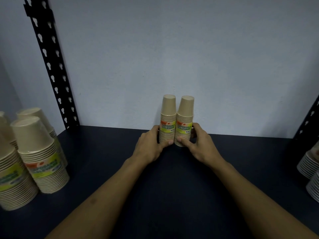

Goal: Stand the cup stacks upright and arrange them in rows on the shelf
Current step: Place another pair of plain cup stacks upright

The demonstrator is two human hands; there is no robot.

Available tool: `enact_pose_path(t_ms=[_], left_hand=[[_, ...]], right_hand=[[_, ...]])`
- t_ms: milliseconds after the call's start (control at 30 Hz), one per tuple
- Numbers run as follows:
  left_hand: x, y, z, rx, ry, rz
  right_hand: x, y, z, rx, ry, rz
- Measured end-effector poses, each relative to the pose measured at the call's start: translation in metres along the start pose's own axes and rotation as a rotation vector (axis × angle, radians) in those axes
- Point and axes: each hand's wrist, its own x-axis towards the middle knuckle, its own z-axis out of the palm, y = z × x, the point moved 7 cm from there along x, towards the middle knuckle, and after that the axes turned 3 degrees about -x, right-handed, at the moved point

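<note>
At the far left of the frame, three or four wrapped cup stacks stand upside down on the dark shelf, close together, their printed labels facing forward; the nearest ones are cut off by the frame edge. Behind them a black slotted post rises against the pale wall.

Near the middle of the frame, the left hand grasps the left cup stack low down, fingers curled round its far side and the thumb pressed across its front near the base. This stack stands upright, base on the shelf, close to the wall.

Touching it on the right, the right cup stack leans slightly to the right at its top. The right hand grasps it, thumb across the lower front and fingers wrapped round the right side. Both stacks carry a yellow-green label reading "DISPOSABLE TABLEWARE".

At the right edge of the frame, more stacked cups show only in part, beside another black post.
</note>
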Motion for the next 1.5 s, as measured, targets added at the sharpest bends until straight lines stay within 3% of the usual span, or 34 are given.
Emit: enact_pose_path(t_ms=[1200,1367,1500], left_hand=[[-0.004,-0.006,0.005,0.077,-0.078,-0.048],[-0.01,-0.007,0.002,0.144,-0.069,-0.108],[-0.022,-0.01,0.002,0.356,-0.119,-0.126]], right_hand=[[-0.005,0.001,0.006,-0.13,-0.086,0.114],[-0.015,0.005,0.002,-0.344,-0.108,0.165],[-0.035,0.006,-0.005,-0.54,-0.163,0.193]])
